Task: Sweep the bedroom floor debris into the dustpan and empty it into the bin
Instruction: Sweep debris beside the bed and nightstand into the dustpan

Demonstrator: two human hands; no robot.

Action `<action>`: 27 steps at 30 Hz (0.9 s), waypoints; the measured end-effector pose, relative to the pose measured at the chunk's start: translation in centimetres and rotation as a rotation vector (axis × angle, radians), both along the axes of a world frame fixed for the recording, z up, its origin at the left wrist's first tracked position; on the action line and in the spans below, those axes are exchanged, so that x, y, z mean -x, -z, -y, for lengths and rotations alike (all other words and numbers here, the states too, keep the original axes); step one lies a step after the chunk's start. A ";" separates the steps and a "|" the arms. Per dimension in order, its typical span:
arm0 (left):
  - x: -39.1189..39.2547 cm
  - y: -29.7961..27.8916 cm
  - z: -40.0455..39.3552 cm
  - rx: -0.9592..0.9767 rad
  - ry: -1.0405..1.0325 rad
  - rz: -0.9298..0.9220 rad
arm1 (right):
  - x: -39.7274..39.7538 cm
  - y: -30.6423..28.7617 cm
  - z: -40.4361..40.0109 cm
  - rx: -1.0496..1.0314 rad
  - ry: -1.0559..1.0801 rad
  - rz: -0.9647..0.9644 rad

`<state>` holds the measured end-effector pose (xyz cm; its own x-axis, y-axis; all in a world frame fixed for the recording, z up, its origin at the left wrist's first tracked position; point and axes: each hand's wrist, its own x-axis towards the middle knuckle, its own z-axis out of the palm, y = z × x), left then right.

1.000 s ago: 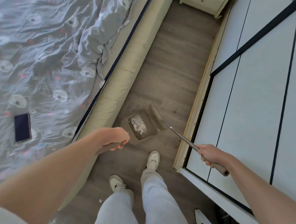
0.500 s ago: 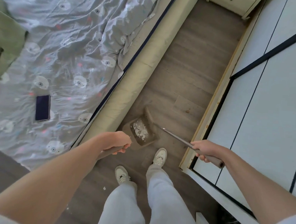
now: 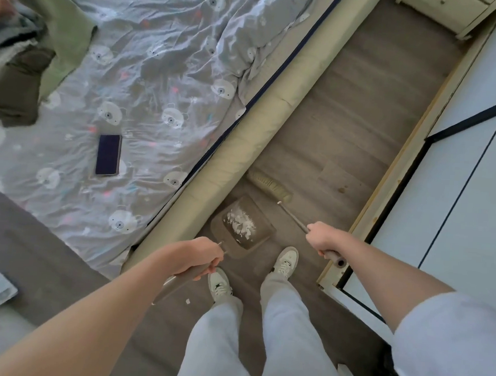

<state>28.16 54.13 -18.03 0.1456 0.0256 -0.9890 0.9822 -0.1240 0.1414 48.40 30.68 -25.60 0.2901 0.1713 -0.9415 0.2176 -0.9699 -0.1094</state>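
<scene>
A: Dustpan [image 3: 246,225], head view: long-handled, set on the wood floor [image 3: 346,130] just beside the bed base [image 3: 242,158], directly ahead of the person's shoes. Contents: white debris [image 3: 240,223] heaped toward the pan's back wall. Left hand [image 3: 199,256]: fingers clenched round the dustpan handle.

B: Broom [image 3: 270,186], same view: bristle head resting on the floor beyond the pan's mouth, apart from it. Right hand [image 3: 322,240]: fingers wrapped round the broom handle near its grip end.

A: Stray item: one white scrap [image 3: 188,301] on the floor beside the left shoe [image 3: 219,285], behind the pan. Bin: not in view.

B: Hazards, judged. One: the pan tips forward on lifting, and the heap slides out over the lip. Cause: the long handle held at a slant.

A: Two: the scrap by the shoe gets missed or trodden on, since it lies behind the pan and out of the broom's present line.

B: Three: the broom handle knocks the white wardrobe door [image 3: 444,185], which stands near on the right. Cause: a narrow aisle between bed and door.
</scene>
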 end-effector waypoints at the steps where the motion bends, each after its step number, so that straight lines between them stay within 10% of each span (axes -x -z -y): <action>1: -0.1 0.0 0.0 0.012 -0.010 0.013 | 1.3 -0.3 0.7 0.011 0.002 -0.065; 7: -0.5 0.5 1.0 0.019 -0.021 0.062 | 4.0 -5.6 7.6 -0.045 0.509 -0.283; 19: 2.4 0.0 3.1 0.004 0.006 0.099 | 11.5 -2.7 4.1 0.010 0.222 -0.060; 27: 5.0 0.2 4.7 -0.082 0.016 0.142 | 13.1 -5.4 15.8 -0.082 0.458 -0.055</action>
